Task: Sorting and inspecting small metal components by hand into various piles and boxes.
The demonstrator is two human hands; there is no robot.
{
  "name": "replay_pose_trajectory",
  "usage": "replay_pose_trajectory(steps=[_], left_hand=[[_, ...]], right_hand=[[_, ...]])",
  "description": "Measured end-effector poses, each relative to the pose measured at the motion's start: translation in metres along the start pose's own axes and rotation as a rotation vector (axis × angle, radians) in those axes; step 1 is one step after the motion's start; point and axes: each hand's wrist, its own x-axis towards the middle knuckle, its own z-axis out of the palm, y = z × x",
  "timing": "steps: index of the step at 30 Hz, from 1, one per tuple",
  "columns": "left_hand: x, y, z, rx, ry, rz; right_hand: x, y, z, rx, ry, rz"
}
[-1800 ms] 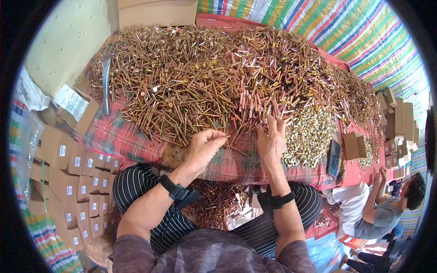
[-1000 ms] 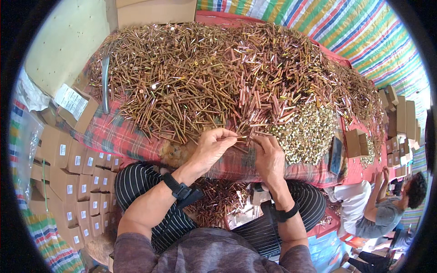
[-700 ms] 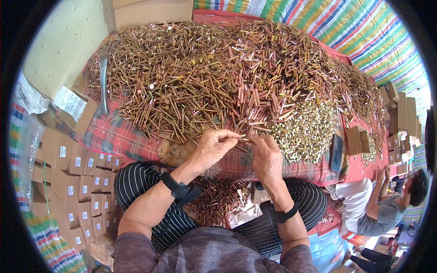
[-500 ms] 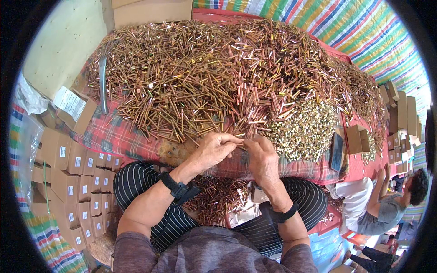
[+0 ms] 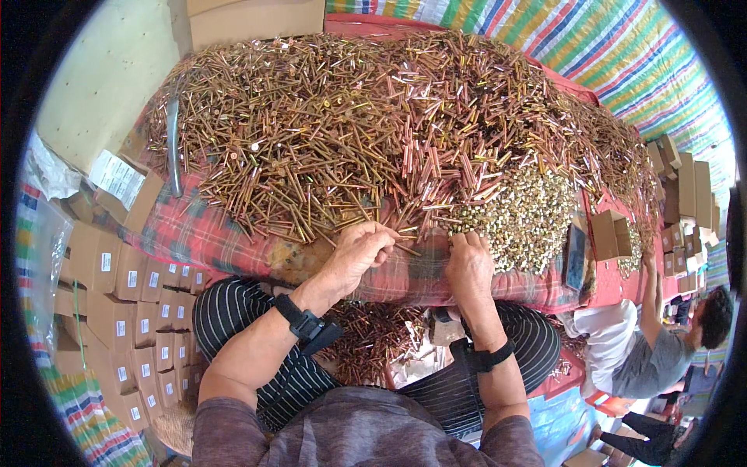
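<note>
My left hand [image 5: 359,253] is closed in a pinch above the front edge of the plaid cloth [image 5: 257,241], holding a thin brass-coloured bolt [image 5: 405,237] that points right. Another rod lies on the cloth just below it. My right hand [image 5: 470,266] has its fingers bunched at the left edge of a heap of small shiny nuts [image 5: 533,222]; whatever is between the fingertips is hidden. Beyond my left hand spreads a big pile of long bolts [image 5: 303,163]. Shorter, coppery tube-like pieces [image 5: 436,163] are heaped beyond the gap between my hands.
A curved metal bar [image 5: 173,148] lies at the pile's left. At the right stand a dark tray [image 5: 576,255] and an open cardboard box [image 5: 611,236]. Stacked labelled boxes [image 5: 120,319] fill the left. A co-worker [image 5: 657,358] sits at the right. More metal pieces [image 5: 373,342] lie between my knees.
My hands were together at the fingertips and are now apart. The right one has moved right to the nuts; the left moved slightly left. The co-worker's arm has stretched toward the far pile.
</note>
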Motion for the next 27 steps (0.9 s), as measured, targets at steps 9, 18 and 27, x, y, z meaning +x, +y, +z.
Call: replay_pose_trajectory(steps=[9, 18, 27], left_hand=[[-0.002, 0.0, -0.002, 0.003, -0.009, 0.026], [-0.003, 0.0, 0.002, 0.007, -0.04, 0.015], [-0.001, 0.0, 0.003, -0.06, -0.056, -0.016]], right_hand=[[0.006, -0.015, -0.004, -0.017, 0.14, -0.015], [-0.001, -0.031, -0.01, 1.285, -0.152, 0.314], [-0.003, -0.044, -0.015, 1.484, -0.238, 0.375]])
